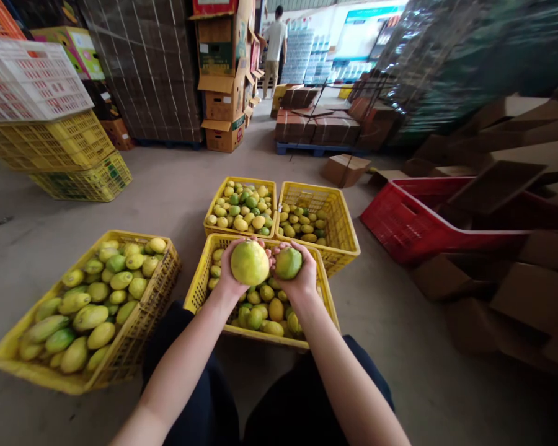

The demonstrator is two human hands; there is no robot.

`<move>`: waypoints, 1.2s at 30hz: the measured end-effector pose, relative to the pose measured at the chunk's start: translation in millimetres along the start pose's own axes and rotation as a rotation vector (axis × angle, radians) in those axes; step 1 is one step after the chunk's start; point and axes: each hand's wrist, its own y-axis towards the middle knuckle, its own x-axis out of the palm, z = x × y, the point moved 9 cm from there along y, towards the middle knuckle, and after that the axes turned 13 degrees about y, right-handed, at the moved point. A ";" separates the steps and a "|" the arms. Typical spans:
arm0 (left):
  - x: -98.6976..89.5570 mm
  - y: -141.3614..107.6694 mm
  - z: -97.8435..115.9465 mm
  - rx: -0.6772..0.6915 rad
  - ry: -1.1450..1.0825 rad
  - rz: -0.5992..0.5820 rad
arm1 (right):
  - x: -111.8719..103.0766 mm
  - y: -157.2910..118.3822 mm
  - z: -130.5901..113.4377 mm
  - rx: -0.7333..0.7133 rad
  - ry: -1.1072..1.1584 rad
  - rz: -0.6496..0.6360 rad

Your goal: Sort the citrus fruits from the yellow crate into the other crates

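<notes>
My left hand (231, 272) holds a large yellow-green fruit (250, 262), its fingers wrapped round the far side. Beside it my right hand (305, 272) is closed round a smaller, greener fruit (288, 263). Both hands are raised side by side over a yellow crate (198, 280) with yellow and green fruits in it. Behind this crate stand two more yellow crates: the left one (275, 214) is full of fruit, and the right one (341, 226) has a layer of yellow-green fruit at its bottom.
A yellow crate (155, 297) heaped with fruit stands at the left. Stacked crates (51, 139) are further back. At the right are a red crate (395, 217) and loose cardboard boxes (530, 297). A person (276, 46) stands in the far background.
</notes>
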 end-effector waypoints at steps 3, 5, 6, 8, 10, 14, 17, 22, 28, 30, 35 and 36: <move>6.2 -2.9 -1.6 -0.028 0.027 -0.038 | 0.6 0.2 2.9 0.042 0.032 -0.005; 10.0 -5.5 -2.2 -0.052 0.037 -0.057 | 0.1 0.5 4.4 0.067 0.050 -0.001; 11.5 -6.8 -2.4 -0.065 0.038 -0.062 | -0.1 0.7 5.0 0.077 0.055 -0.001; 13.4 -9.5 -2.4 -0.089 0.041 -0.063 | -0.5 1.0 6.1 0.099 0.060 0.000; 14.3 -11.6 -2.2 -0.107 0.046 -0.062 | -1.2 1.5 7.2 0.120 0.062 0.000; 10.8 -11.3 -1.4 -0.110 0.019 -0.043 | -5.6 5.2 10.9 0.161 0.056 0.010; -1.8 -5.4 -0.9 -0.084 -0.049 0.026 | -15.8 11.7 8.6 0.112 0.019 0.064; -7.2 5.2 5.8 0.042 -0.097 -0.067 | -26.0 16.8 -20.7 -0.275 -0.119 0.113; -4.7 7.8 -11.3 0.026 -0.053 -0.037 | 13.4 -5.9 -26.0 -0.663 -0.812 -0.154; -14.3 8.1 -16.1 0.037 -0.079 0.092 | 23.6 -10.5 -11.2 -0.632 -0.981 -0.291; -26.6 9.1 -19.9 0.028 -0.092 0.180 | 30.7 -17.5 4.0 -0.602 -1.171 -0.421; -26.9 9.3 -19.5 0.028 -0.088 0.170 | 31.6 -18.0 4.8 -0.612 -1.194 -0.419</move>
